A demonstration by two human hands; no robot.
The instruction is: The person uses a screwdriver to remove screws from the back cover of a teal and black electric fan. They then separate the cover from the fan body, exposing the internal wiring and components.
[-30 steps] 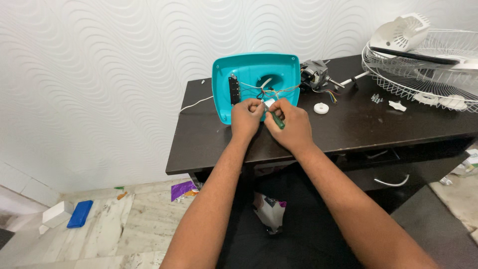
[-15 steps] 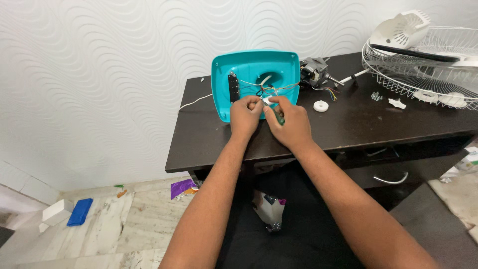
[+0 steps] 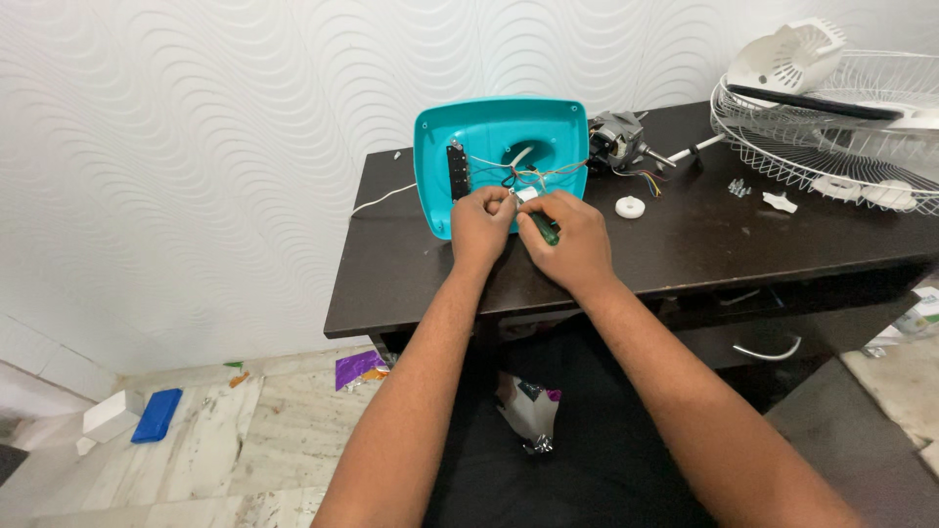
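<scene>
White wallpaper with a raised wave pattern backs a dark wooden desk (image 3: 685, 244), where both hands work at its rear left part. The left hand (image 3: 481, 227) is curled closed, its fingertips pinching a small white part (image 3: 527, 195) that sits at the lower inside of a teal plastic housing (image 3: 489, 132). The right hand (image 3: 577, 242) is closed around a green-handled screwdriver (image 3: 544, 230), whose tip end points up and left toward that white part; the two hands nearly touch there. The housing stands tilted on its edge with its hollow side facing the person, and thin wires (image 3: 533, 174) cross its middle above the hands. A black switch block (image 3: 456, 172) sits upright on the housing's left inner side. Just right of the housing lies a grey electric motor (image 3: 616, 140) with coloured leads, and near it on the desk a small white round cap (image 3: 631, 206). Farther right, a white wire fan guard (image 3: 831, 127) rests at the desk's far end. Below, on the marble floor, a blue block (image 3: 156, 418) lies well apart from the desk.
</scene>
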